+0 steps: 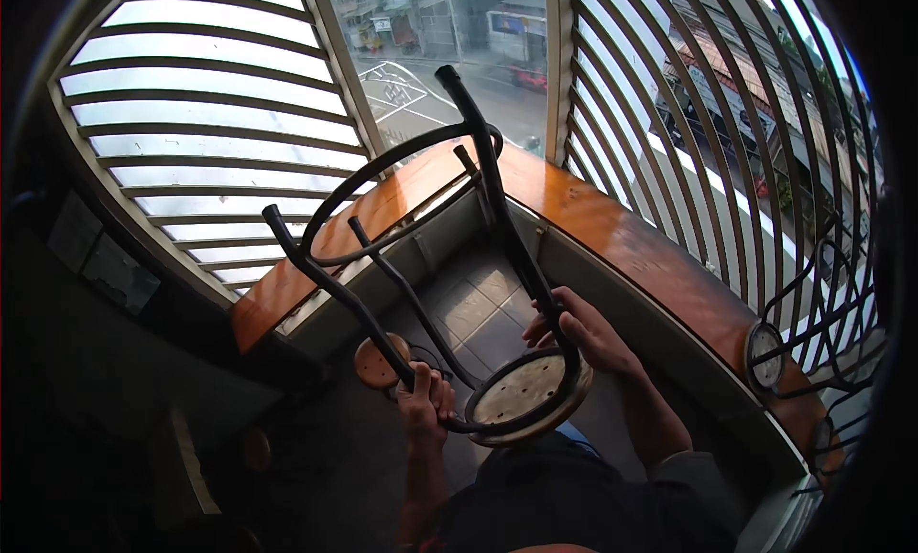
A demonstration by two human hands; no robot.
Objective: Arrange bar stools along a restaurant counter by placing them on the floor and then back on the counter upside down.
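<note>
Before me I hold a stool [518,389] tipped over, its round wooden seat nearest my body and its black metal legs pointing away towards the window. A black ring brace [373,167] joins the legs near their capped ends. My left hand [426,401] is wrapped around the left leg close to the seat. Around the right leg, just above the seat, sits my right hand [584,331], with the thumb on the near side and the fingers partly hidden behind the tube. The seat's pale underside with several small holes faces up.
An orange-brown wooden counter [602,227] runs along the slatted window wall and corners ahead. Upturned stools [766,354] rest on it at the right. Another round-seated stool [381,361] stands on the tiled floor [470,302] beyond my left hand. The left side is dark.
</note>
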